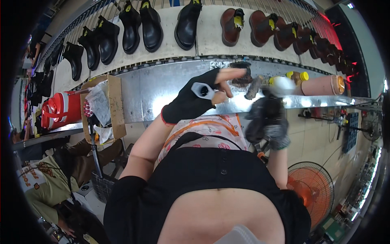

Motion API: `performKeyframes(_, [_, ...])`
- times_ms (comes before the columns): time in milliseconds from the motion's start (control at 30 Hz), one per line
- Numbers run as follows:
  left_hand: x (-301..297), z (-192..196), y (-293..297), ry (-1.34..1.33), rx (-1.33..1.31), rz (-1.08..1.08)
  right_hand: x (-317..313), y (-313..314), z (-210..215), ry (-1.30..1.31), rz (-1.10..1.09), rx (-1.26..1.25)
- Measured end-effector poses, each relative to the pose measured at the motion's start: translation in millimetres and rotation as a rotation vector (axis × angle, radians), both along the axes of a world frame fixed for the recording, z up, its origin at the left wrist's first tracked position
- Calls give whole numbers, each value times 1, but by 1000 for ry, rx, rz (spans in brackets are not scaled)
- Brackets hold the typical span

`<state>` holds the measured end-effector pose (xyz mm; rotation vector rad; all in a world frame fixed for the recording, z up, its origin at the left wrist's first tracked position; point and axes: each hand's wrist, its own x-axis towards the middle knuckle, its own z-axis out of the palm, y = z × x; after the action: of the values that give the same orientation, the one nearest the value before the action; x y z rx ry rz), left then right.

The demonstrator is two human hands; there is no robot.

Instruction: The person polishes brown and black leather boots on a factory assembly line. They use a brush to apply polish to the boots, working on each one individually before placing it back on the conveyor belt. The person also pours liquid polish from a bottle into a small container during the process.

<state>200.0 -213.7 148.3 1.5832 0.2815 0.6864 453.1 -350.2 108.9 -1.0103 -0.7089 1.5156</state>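
Observation:
My left hand, in a black fingerless glove with red trim, is above the metal worktop. Its index finger stretches right, the thumb stands apart, and nothing shows between them. A pale, angular piece with a dark round centre shows at the back of this glove; I cannot tell how it is attached. Motion smears my right hand, which wears a grey glove with a knitted cuff. Dark shapes at its fingers and a blurred white thing beyond them cannot be made out. Dark, stained lumps sit between the hands on the worktop.
A metal worktop runs across, with a pinkish cylinder and yellow-capped bottles at right. Behind it, a conveyor carries black boots and brown shoes. A cardboard box, red jug and orange fan stand nearby.

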Motion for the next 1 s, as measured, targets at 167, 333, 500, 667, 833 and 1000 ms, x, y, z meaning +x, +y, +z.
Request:
performKeyframes(167, [2,18,13,-153,228,-117,-45,30,-6,-1268,424,317])
performKeyframes(333, [-18,-2,7,-8,167,314,-80,57,9,-1164,249,435])
performKeyframes(500, [-43,-10,27,-11,44,760,-71,74,-1,-1292,126,450])
performKeyframes(667, [-35,-55,12,118,22,435,-50,89,40,-1564,146,601])
performKeyframes(833, [-13,-58,-5,125,6,296,-37,99,81,-1800,209,808])
performKeyframes(1000, [-10,-56,-1,251,-154,120,-32,105,97,-1912,291,859])
